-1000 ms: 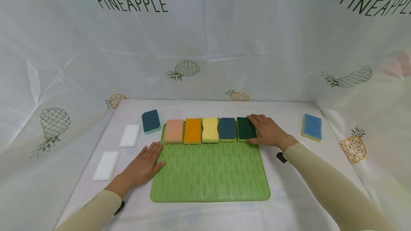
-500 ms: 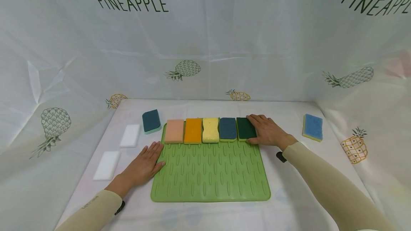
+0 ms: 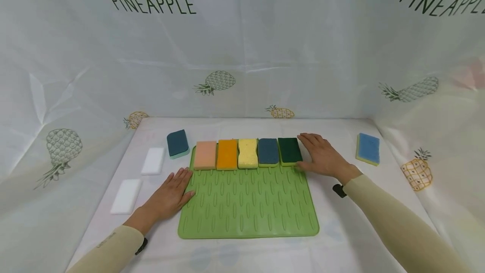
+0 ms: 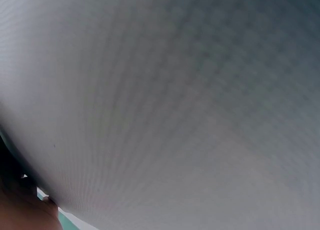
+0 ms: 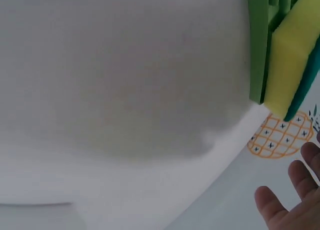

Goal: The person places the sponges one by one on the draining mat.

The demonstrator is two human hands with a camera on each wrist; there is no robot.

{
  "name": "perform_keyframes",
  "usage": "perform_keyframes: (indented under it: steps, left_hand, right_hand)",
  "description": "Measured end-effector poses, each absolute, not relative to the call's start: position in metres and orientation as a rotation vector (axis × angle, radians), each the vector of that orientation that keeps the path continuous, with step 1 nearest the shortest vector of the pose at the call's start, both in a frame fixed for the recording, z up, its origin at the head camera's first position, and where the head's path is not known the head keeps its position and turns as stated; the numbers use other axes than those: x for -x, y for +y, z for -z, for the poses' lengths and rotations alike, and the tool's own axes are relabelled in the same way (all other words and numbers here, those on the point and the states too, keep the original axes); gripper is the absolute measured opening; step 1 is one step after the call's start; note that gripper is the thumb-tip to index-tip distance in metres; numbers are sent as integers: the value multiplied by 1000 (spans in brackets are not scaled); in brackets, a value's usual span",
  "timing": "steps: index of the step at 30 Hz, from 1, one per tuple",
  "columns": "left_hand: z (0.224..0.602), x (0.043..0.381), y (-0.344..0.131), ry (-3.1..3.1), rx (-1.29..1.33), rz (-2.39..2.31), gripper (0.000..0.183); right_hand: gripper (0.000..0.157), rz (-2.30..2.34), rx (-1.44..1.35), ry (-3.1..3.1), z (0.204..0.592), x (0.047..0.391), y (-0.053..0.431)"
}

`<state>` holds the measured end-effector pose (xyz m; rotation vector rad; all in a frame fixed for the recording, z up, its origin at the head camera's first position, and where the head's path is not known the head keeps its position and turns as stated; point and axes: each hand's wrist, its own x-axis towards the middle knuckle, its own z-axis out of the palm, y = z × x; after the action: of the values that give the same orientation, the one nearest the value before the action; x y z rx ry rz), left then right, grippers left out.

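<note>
A green ridged mat (image 3: 248, 205) lies on the white-covered table. Along its back edge stands a row of sponges: pink (image 3: 205, 155), orange (image 3: 227, 155), wavy yellow (image 3: 248, 153), blue-grey (image 3: 268, 151) and dark green over yellow (image 3: 290, 151). My left hand (image 3: 168, 195) rests flat on the mat's left edge, fingers extended. Just right of the dark green sponge, my right hand (image 3: 322, 155) has its fingers spread and nothing in its grasp. In the right wrist view, fingertips (image 5: 302, 180) show apart from the yellow side of that sponge (image 5: 290, 59). Cloth fills most of the left wrist view.
At the right lies a blue and yellow sponge (image 3: 368, 149). To the left are a dark teal sponge (image 3: 178, 143) and two white sponge blocks, one farther back (image 3: 153, 161) and one nearer (image 3: 126, 196). A pineapple-print curtain (image 3: 246, 45) rises behind the table.
My right hand has let go of the dark green sponge and shifted slightly right, baring its whole top. The left hand and the other sponges stay in place.
</note>
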<state>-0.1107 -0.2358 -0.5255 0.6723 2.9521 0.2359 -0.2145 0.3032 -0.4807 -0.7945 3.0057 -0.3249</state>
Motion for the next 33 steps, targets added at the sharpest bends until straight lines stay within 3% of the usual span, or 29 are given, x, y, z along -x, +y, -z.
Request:
perform_keyframes:
  steps: [9, 22, 29, 31, 33]
  left_hand:
    - [520, 112, -235, 2957, -684, -264, 74]
    - [520, 110, -233, 2960, -698, -289, 73]
    - [518, 110, -233, 2926, -664, -254, 74]
    - [518, 109, -233, 2930, -671, -249, 74]
    - [517, 108, -233, 2933, -671, -252, 74]
  right_hand:
    - [68, 319, 843, 3220, 471, 193, 358]
    - [56, 61, 933, 3396, 483, 143, 458]
    - [56, 13, 894, 3366, 498, 118, 487]
    - [67, -2, 876, 3360, 501, 113, 491]
    - [88, 0, 862, 3357, 505, 109, 493]
